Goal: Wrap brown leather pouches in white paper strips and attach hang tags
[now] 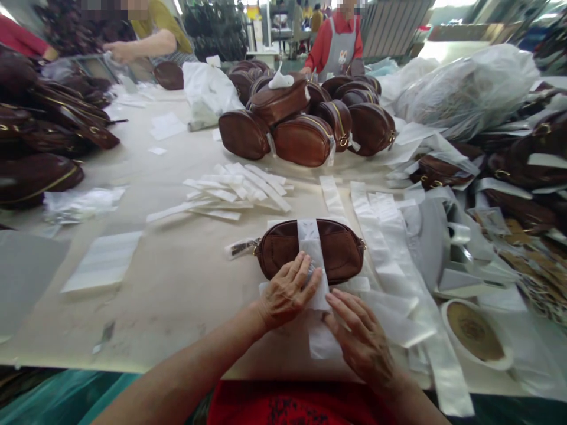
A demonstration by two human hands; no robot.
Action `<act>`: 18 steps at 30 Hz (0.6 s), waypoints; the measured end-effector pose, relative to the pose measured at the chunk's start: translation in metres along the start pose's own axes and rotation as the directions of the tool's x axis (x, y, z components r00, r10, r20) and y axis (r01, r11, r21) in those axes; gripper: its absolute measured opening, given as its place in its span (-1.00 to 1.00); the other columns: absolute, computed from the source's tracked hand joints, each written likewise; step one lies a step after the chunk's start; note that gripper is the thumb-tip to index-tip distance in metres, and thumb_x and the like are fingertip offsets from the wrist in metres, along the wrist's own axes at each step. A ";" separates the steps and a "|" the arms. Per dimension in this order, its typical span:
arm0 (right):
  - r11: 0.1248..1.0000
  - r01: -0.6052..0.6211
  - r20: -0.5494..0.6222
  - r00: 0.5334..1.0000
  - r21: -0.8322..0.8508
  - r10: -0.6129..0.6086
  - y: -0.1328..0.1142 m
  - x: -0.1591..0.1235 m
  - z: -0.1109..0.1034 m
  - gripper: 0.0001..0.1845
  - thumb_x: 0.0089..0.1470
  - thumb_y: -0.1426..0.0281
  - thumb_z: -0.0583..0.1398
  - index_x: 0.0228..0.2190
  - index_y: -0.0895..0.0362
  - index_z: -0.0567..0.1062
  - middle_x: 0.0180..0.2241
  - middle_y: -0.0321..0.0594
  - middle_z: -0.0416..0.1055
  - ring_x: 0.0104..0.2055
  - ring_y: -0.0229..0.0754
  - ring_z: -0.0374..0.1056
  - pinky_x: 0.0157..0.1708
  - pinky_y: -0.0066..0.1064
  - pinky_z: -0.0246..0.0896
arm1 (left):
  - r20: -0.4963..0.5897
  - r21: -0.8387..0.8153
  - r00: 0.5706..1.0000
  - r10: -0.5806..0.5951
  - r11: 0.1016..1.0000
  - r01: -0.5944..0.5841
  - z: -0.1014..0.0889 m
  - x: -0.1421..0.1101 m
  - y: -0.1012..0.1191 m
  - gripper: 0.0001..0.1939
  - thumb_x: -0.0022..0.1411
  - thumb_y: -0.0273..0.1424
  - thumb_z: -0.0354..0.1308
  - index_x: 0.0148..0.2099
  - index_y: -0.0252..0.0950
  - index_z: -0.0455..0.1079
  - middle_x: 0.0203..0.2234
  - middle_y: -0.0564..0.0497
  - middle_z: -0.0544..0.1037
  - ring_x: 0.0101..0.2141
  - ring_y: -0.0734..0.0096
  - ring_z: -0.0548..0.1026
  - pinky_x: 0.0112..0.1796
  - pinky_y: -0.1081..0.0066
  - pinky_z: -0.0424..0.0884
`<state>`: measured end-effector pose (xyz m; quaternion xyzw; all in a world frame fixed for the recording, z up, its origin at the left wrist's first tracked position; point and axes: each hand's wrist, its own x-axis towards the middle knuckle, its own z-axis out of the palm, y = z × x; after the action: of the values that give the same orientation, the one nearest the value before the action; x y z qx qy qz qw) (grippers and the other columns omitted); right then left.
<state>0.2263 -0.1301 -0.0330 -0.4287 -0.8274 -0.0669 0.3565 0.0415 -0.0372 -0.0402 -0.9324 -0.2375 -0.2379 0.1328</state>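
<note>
A dark brown oval bag [279, 251] lies on the table in front of me. Across its middle runs a white paper strip [309, 230], whose lower end reaches past the bag toward me. My left hand [287, 289] rests with fingers stretched out over the strip, pressing it on the bag's lower part. Beside the strip's near end is my right hand [361, 333], its fingers extended and the fingertips at the paper edge; whether it pinches the paper is hidden. A small clear-wrapped piece [241, 249] hangs from the bag's left ring.
Loose white strips [239, 189] lie beyond the bag. Brown bags [301, 139] are heaped at the back, with more at left [35, 177]. A tape dispenser [436, 236], tape roll [476, 333] and plastic sleeves [390, 254] sit at right. Two co-workers [339, 41] [163, 35] stand across the table.
</note>
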 end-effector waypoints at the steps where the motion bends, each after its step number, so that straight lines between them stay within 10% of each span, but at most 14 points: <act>1: 0.999 0.040 0.036 0.999 0.007 -0.040 0.001 0.003 0.002 -0.70 0.09 0.64 0.05 -0.26 0.12 0.49 -0.07 -0.12 0.45 0.12 -0.10 0.24 0.07 -0.17 0.25 | -0.002 -0.001 1.000 -0.003 1.000 0.003 0.001 -0.001 0.000 -0.67 0.31 -0.52 -0.12 0.09 -0.48 0.22 0.01 -0.43 0.36 0.15 -0.07 0.23 -0.05 0.14 0.34; 11: 0.999 0.015 0.120 0.993 -0.046 -0.009 0.001 -0.003 0.020 -0.65 0.18 0.62 -0.05 -0.24 0.18 0.51 0.01 -0.08 0.42 0.18 -0.14 0.19 0.13 -0.19 0.14 | 0.270 -0.390 0.960 -0.076 0.903 0.182 -0.025 0.006 -0.011 -0.40 0.02 -0.49 0.06 0.16 -0.44 0.18 0.10 -0.31 0.25 0.17 0.00 0.16 0.07 0.11 0.23; 18: 1.000 0.015 0.084 0.996 -0.024 -0.013 0.002 -0.005 0.024 -0.63 0.19 0.62 -0.07 -0.20 0.22 0.50 0.02 -0.04 0.40 0.21 -0.12 0.13 0.12 -0.18 0.15 | 0.355 -0.344 0.927 -0.117 0.906 0.246 -0.029 0.018 -0.013 -0.63 0.23 -0.29 0.09 0.06 -0.30 0.26 -0.04 -0.15 0.39 0.07 0.18 0.28 -0.06 0.21 0.32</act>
<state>0.2174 -0.1222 -0.0541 -0.4296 -0.8438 -0.0618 0.3158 0.0377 -0.0296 -0.0045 -0.9401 -0.2919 -0.1333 -0.1155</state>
